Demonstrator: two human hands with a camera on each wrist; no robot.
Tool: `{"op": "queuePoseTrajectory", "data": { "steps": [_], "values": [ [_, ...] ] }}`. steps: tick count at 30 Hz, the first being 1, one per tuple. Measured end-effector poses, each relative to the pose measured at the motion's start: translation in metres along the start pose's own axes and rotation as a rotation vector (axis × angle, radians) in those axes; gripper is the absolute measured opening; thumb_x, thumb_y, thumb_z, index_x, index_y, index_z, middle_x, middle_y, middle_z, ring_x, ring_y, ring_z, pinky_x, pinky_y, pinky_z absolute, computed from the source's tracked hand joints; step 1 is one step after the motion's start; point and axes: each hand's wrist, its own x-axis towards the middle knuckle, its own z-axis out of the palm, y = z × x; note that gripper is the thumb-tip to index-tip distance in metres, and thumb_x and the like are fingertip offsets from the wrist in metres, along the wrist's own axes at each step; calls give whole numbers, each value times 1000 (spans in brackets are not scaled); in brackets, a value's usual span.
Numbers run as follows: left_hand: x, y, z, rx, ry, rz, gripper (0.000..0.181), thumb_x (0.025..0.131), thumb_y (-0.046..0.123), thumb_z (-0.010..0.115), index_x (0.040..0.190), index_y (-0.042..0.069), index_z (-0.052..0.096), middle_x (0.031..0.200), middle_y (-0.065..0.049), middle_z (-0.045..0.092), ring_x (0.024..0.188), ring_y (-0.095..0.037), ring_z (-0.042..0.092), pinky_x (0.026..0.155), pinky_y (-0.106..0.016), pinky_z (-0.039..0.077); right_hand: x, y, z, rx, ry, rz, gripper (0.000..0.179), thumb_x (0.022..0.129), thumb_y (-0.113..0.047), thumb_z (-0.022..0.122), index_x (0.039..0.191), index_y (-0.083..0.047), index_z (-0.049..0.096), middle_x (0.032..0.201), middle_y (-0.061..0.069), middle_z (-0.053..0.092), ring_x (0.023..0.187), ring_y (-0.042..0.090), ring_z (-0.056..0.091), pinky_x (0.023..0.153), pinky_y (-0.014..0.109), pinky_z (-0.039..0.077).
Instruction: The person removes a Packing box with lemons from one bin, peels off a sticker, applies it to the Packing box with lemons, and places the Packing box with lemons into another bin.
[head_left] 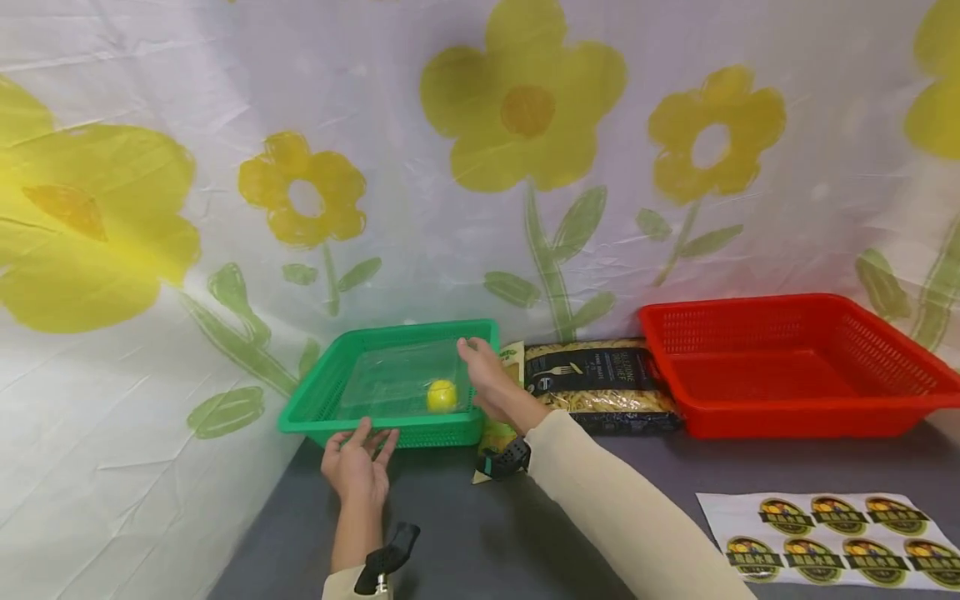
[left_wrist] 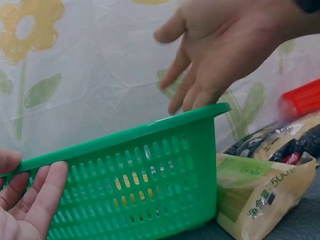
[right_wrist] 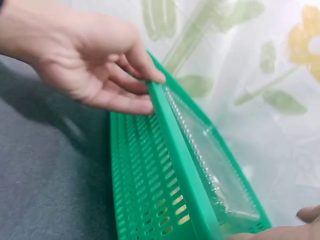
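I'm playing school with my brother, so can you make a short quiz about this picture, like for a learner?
1. Where is the round yellow thing?
A) in the red one
B) in the green basket
2. True or false: a pasta bag lies between the green basket and the red basket.
3. Fill in: the left hand grips the green basket's ____.

Key: 1 B; 2 true; 3 rim.

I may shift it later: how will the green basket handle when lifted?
The green basket is probably light for its size, given slotted walls. It seems stiff: its rim runs straight. The rounded yellow thing inside might roll if tilted.
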Motion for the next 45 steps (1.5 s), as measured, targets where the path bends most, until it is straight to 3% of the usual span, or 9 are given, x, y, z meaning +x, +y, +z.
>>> {"op": "queuePoseTrajectory", "data": {
  "steps": [8,15,20,23,25,26,35,40,45],
  "values": [
    [-3,-2,2,15,-1,-18,32,98,15,66,95,7,35,117,-12,48,80,-23,67,93,-43,59,24,7,12,-171,106,128,76,109,-47,35,163,-10,-4,171,10,-1,155,36,7,125,57,15],
    [0,0,2,-12,12,-13,29,99,12,64,95,7,37,120,-12,46,80,-24,65,92,-44,59,40,4,20,-280,13,201,74,109,-50,31,164,-8,3,170,11,-4,154,40,10,122,62,22],
    [5,1,7,-19,12,-12,27,100,10,63,93,6,37,121,-12,46,77,-24,64,90,-44,60,48,5,23,-357,30,188,74,109,-42,38,162,-2,6,170,16,0,151,39,23,118,56,32],
    [5,0,7,-18,13,-25,27,99,10,64,93,5,38,120,-13,47,76,-24,65,89,-44,61,51,9,25,-476,73,171,74,109,-31,43,161,2,3,164,22,24,101,24,59,85,38,51],
    [5,0,6,-23,20,-27,28,98,10,66,93,5,39,119,-13,47,75,-24,65,89,-44,61,53,12,28,-542,88,161,72,108,-24,42,160,4,0,151,26,43,63,14,43,60,31,40],
    [4,0,6,-27,24,-25,29,97,11,67,93,5,39,118,-13,47,75,-24,65,89,-44,61,53,13,29,-560,97,159,72,108,-21,42,160,4,0,147,27,47,59,14,32,56,31,32],
    [1,4,4,-34,28,-39,28,99,11,65,93,6,38,119,-12,46,77,-25,64,90,-44,61,55,21,34,-472,118,138,63,108,-19,40,162,-4,11,150,26,40,50,15,22,47,32,28],
    [2,3,4,-43,12,-36,24,102,9,59,92,7,37,123,-12,45,84,-26,65,93,-44,59,54,24,33,-421,120,99,61,109,-21,35,163,-9,10,165,29,4,47,17,27,41,33,29],
    [3,2,-1,-54,-18,-56,25,102,10,58,93,8,35,127,-12,43,92,-26,67,97,-44,57,53,27,36,-382,174,58,60,111,-26,33,164,-13,9,166,27,-1,41,17,30,38,32,33]
  ]
}}
